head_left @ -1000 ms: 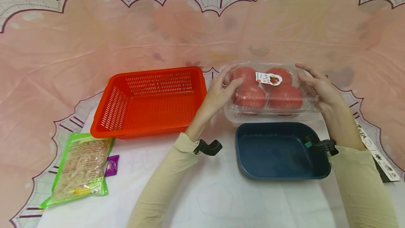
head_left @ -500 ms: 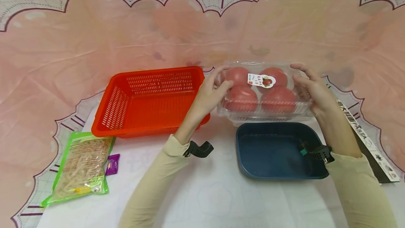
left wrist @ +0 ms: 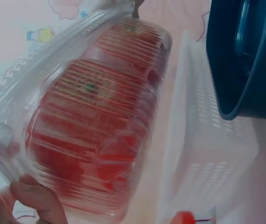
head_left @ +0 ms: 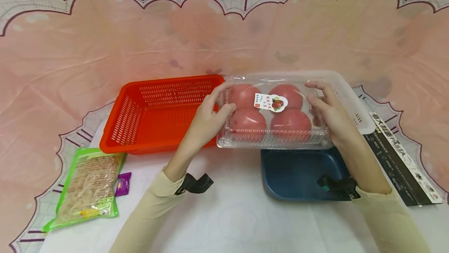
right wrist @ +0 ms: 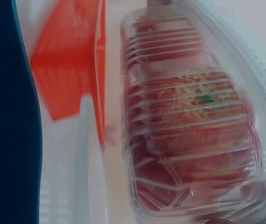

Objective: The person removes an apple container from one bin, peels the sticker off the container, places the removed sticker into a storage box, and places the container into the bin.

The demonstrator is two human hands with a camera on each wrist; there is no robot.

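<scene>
Head view: both hands hold a clear box [head_left: 271, 114] of four tomatoes [head_left: 268, 112] in the air, over the far edge of a blue tray [head_left: 298, 175] and the right end of a red basket [head_left: 165, 112]. The left hand [head_left: 207, 122] grips the box's left end, fingers curled over the lid and thumb on the side. The right hand [head_left: 329, 114] grips the right end the same way. A white basket [head_left: 354, 105] shows behind the box. A green packet [head_left: 89, 186] and a small purple sachet [head_left: 123, 184] lie at the left on the table [head_left: 228, 222]; a black pasta pack [head_left: 400, 159] lies at the right.

Left wrist view: the box [left wrist: 95, 116] fills the picture, its ribbed underside toward the camera, with a fingertip [left wrist: 37, 198] pressed against its lower edge. The tray [left wrist: 245, 60] and white basket [left wrist: 203, 154] lie beyond.

Right wrist view: the box [right wrist: 189, 126] is close and blurred; the hand itself barely shows. The tray [right wrist: 6, 116] is at the left, the red basket [right wrist: 69, 60] beyond.
</scene>
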